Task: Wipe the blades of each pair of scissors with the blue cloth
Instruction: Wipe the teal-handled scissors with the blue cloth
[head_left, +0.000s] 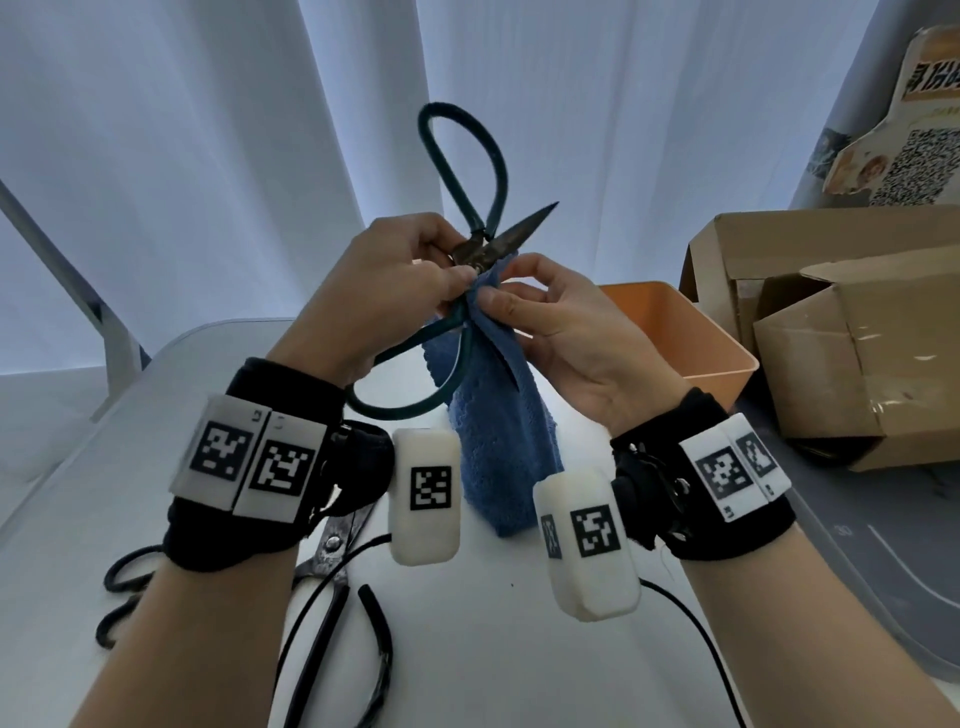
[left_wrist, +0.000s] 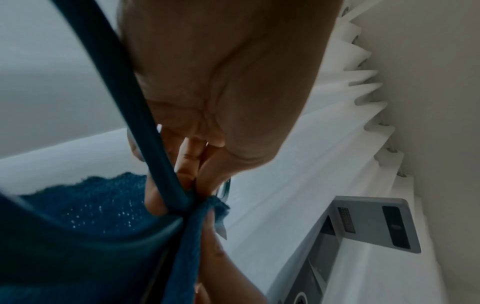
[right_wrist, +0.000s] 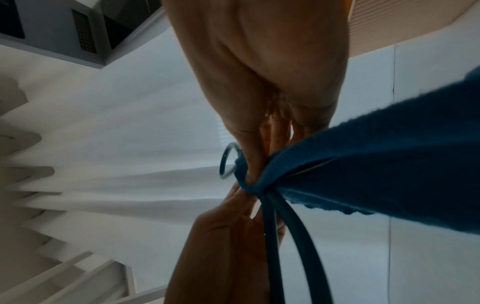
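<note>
Old scissors with dark green loop handles are held up in front of me, blades spread apart. My left hand grips them at the pivot, fingers curled round the metal. My right hand pinches the blue cloth round the lower blade close to the pivot; that blade is hidden in the cloth. The other blade points up and to the right, bare. The rest of the cloth hangs down toward the table. In the left wrist view the green handle crosses the cloth; the right wrist view shows the cloth bunched under my fingers.
A second pair of scissors with black handles lies on the white table below my left wrist. An orange bin stands behind my right hand, cardboard boxes to its right. Black cables trail across the table front.
</note>
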